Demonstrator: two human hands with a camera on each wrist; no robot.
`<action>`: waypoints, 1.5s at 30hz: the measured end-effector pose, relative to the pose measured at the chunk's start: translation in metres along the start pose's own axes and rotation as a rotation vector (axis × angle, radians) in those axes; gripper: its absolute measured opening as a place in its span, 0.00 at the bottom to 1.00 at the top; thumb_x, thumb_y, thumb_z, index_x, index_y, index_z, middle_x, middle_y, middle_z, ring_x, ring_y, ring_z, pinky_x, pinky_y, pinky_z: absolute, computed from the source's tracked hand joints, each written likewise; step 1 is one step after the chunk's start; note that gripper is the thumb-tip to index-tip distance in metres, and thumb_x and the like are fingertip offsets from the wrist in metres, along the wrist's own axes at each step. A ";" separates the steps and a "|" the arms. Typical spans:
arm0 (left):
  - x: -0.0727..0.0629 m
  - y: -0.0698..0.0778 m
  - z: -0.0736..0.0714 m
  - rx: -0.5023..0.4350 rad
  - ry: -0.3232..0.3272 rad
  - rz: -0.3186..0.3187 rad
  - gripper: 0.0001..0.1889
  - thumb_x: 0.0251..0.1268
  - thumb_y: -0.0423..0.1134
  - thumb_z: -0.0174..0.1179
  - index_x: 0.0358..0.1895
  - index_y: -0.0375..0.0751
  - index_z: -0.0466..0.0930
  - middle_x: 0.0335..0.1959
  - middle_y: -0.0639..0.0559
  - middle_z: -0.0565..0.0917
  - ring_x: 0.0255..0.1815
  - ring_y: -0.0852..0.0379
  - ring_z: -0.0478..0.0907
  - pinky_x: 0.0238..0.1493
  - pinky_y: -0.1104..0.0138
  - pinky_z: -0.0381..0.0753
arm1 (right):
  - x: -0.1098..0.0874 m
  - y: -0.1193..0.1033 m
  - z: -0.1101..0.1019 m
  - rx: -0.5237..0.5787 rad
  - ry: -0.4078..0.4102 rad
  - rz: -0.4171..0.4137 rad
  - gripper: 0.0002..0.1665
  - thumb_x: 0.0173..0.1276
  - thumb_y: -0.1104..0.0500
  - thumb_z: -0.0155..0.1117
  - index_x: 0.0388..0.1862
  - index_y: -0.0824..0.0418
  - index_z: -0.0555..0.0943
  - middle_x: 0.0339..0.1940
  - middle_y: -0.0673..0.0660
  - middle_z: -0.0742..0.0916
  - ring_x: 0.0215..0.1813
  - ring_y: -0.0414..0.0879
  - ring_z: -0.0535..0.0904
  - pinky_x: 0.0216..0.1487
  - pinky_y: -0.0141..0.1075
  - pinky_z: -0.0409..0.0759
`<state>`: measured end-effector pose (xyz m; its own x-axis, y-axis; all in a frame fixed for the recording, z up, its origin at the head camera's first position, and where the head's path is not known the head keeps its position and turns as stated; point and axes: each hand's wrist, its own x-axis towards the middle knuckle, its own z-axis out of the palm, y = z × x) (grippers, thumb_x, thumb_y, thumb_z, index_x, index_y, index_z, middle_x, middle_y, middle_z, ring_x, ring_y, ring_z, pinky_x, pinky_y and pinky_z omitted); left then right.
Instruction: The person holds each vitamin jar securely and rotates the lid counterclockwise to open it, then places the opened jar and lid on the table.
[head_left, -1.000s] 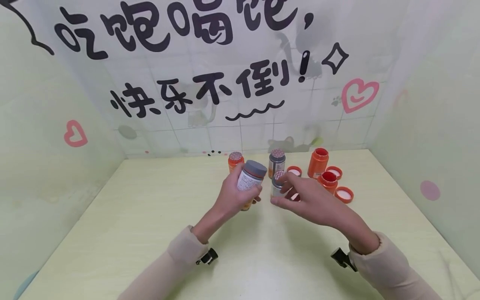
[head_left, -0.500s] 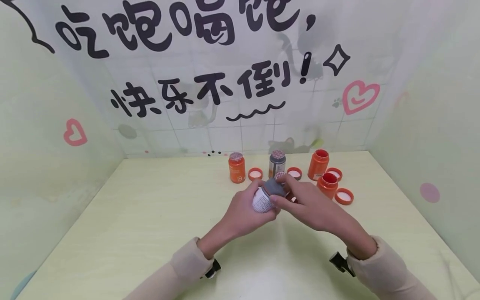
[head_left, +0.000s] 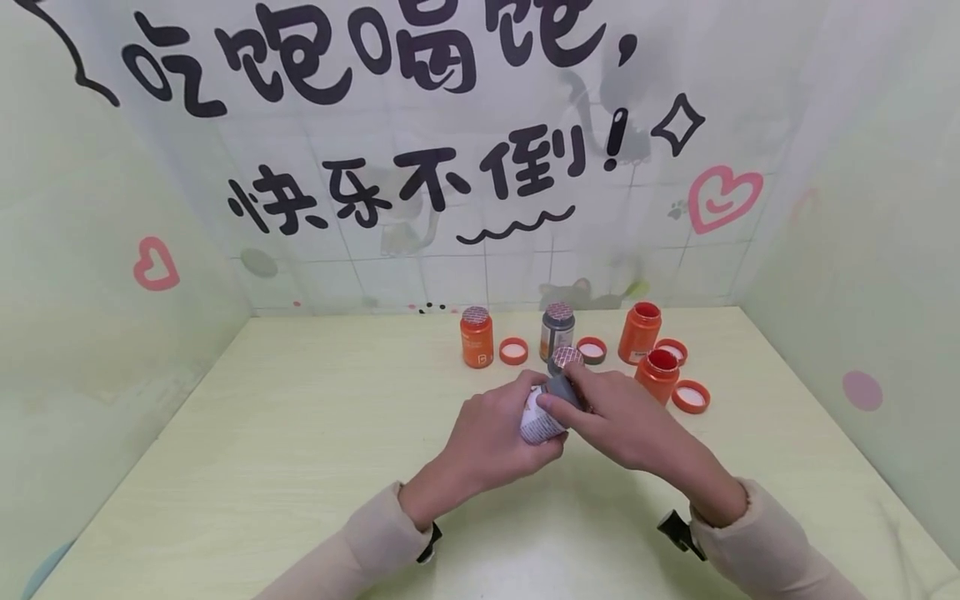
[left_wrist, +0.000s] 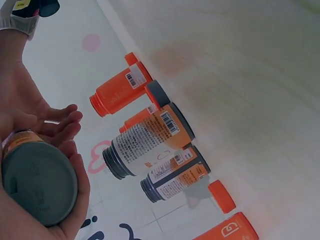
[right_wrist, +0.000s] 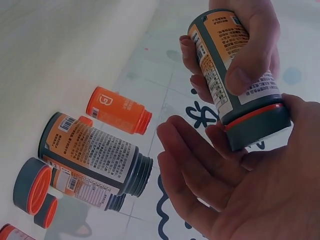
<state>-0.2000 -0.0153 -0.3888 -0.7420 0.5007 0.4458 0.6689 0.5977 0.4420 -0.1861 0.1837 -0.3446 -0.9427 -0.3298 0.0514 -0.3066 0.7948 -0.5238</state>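
Observation:
My left hand (head_left: pixel 487 429) grips a pill bottle (head_left: pixel 542 421) with a white-and-orange label, tilted toward the right above the table. Its grey cap (right_wrist: pixel 257 130), with a red rim, is on the bottle. My right hand (head_left: pixel 630 417) pinches that cap between thumb and forefinger; its other fingers stretch out loosely in the right wrist view. The dark round base (left_wrist: pixel 40 182) of the bottle faces the left wrist camera. Just behind the hands, a grey foil-sealed bottle (head_left: pixel 567 358) stands uncapped, mostly hidden in the head view.
Farther back stand an orange foil-sealed bottle (head_left: pixel 477 342) and another grey sealed one (head_left: pixel 557 335). Two open orange bottles (head_left: pixel 639 335) are at the right. Loose caps lie beside them, among them an orange cap (head_left: pixel 513 351) and a grey-and-red cap (head_left: pixel 592 350). A printed wall closes the back.
My left hand has brought the held bottle rightward and tipped it toward the right hand. My right hand has moved from beside the standing grey bottle onto the held bottle's cap.

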 end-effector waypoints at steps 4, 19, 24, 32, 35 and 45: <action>-0.003 0.001 0.001 0.093 0.051 0.057 0.29 0.54 0.51 0.74 0.58 0.46 0.77 0.37 0.58 0.86 0.26 0.66 0.77 0.22 0.77 0.71 | 0.001 -0.003 0.003 -0.041 0.017 0.045 0.29 0.74 0.28 0.52 0.40 0.52 0.78 0.21 0.49 0.77 0.24 0.43 0.73 0.26 0.36 0.71; -0.006 0.004 0.006 0.428 0.239 0.178 0.29 0.51 0.53 0.74 0.55 0.45 0.79 0.32 0.55 0.83 0.23 0.63 0.77 0.19 0.72 0.76 | 0.003 -0.006 0.013 0.005 0.123 0.130 0.35 0.77 0.28 0.45 0.37 0.52 0.87 0.21 0.48 0.83 0.25 0.43 0.76 0.25 0.36 0.71; -0.007 0.005 0.008 0.339 0.193 0.131 0.30 0.53 0.54 0.74 0.57 0.45 0.77 0.35 0.56 0.85 0.24 0.64 0.77 0.21 0.75 0.74 | 0.003 -0.007 0.012 0.016 0.145 0.119 0.31 0.77 0.32 0.50 0.34 0.53 0.86 0.19 0.48 0.81 0.22 0.44 0.74 0.23 0.36 0.70; -0.007 0.008 0.009 0.081 0.151 0.065 0.30 0.53 0.48 0.75 0.58 0.44 0.76 0.40 0.54 0.87 0.31 0.64 0.81 0.27 0.77 0.77 | 0.002 -0.007 0.014 -0.001 0.229 0.077 0.29 0.76 0.36 0.53 0.29 0.53 0.88 0.15 0.47 0.80 0.20 0.43 0.71 0.20 0.35 0.67; -0.006 0.008 0.010 0.024 0.142 0.052 0.30 0.52 0.46 0.75 0.58 0.44 0.76 0.40 0.54 0.87 0.31 0.63 0.81 0.28 0.77 0.77 | 0.002 -0.007 0.014 -0.001 0.250 0.069 0.29 0.76 0.37 0.53 0.29 0.54 0.89 0.14 0.47 0.79 0.19 0.43 0.71 0.20 0.35 0.66; -0.006 0.009 0.010 -0.235 0.068 -0.020 0.25 0.53 0.43 0.73 0.54 0.47 0.76 0.37 0.54 0.87 0.31 0.64 0.83 0.29 0.76 0.80 | 0.000 -0.007 0.016 -0.058 0.337 -0.017 0.26 0.74 0.41 0.56 0.18 0.53 0.79 0.11 0.46 0.73 0.17 0.41 0.66 0.19 0.32 0.63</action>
<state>-0.1902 -0.0060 -0.3954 -0.7555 0.4427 0.4829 0.6524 0.4408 0.6165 -0.1815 0.1698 -0.3544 -0.9249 -0.1643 0.3428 -0.3207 0.8215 -0.4715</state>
